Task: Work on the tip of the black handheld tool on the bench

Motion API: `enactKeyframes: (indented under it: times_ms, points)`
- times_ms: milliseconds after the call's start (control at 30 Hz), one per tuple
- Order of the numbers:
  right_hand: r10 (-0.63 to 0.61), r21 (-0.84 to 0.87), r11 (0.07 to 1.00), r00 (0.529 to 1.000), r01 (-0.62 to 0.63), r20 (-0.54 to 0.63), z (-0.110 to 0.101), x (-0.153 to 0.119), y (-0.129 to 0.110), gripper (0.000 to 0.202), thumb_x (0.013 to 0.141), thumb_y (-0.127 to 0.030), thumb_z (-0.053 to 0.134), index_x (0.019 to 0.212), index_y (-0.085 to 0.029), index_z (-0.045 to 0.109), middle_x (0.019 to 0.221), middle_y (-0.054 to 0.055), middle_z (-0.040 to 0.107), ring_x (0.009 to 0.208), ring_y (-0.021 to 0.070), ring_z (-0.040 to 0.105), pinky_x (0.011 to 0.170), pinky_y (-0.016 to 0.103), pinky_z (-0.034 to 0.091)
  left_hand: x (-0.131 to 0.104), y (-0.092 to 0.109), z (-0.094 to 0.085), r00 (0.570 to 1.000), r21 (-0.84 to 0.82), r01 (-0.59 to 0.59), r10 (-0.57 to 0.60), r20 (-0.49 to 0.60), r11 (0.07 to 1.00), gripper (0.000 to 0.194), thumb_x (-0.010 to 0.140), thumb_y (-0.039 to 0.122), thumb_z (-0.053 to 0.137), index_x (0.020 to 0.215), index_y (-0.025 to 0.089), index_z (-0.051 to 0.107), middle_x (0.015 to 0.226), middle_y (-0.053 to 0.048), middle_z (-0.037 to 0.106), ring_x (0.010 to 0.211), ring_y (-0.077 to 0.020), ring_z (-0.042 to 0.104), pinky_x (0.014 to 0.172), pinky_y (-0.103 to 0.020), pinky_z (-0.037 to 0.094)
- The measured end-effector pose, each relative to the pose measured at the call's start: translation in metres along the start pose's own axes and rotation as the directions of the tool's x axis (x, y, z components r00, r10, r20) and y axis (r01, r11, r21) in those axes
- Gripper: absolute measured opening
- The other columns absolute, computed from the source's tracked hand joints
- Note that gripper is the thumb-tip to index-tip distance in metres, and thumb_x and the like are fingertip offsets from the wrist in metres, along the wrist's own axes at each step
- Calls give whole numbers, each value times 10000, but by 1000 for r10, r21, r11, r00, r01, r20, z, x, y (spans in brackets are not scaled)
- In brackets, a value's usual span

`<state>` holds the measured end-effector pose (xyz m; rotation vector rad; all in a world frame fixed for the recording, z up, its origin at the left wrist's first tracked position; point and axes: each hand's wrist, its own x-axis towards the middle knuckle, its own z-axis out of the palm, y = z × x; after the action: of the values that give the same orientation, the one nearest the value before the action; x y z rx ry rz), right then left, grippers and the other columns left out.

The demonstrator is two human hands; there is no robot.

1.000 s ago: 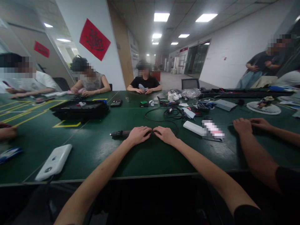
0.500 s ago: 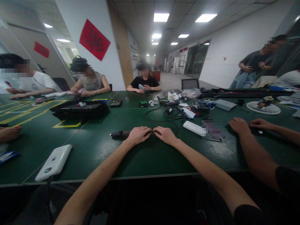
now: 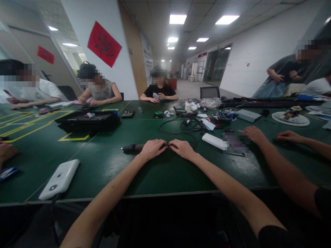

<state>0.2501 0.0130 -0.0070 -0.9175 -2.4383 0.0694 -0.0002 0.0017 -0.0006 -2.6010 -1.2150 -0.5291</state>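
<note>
Your left hand [image 3: 154, 148] and right hand [image 3: 181, 148] stay put, fingers bunched, pinch can't tell; electric screwdriver [image 3: 133, 148] near centre, partly under left hand. Co-worker's hand [image 3: 255, 134], right, slides left; your handling looks unaffected.

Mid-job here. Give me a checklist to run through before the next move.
1. Dark power tool with its tip pointing left: ok.
2. Left hand over the tool's body: ok.
3. Right hand's grip on the tool: cannot tell, contact hidden.
4. Black cable apart from the right hand: not ok, it meets the hand in this view.
5. Co-worker's hand apart from the right hand: ok, white box between.
</note>
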Motion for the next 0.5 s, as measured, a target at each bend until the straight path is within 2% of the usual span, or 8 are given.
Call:
enactKeyframes:
  times_ms: [500]
  points:
    - [27,-1,1000,999,-27,23,-3,1,-4,233,1072,-377,517,1219,-275,665,1157,43,701,966,176,675,820,266,466,-1,1,-5,999,-29,-28,29,34,999,295,1036,420,457,1245,313,635,1148,-30,727,1014,-195,684,850,-317,506]
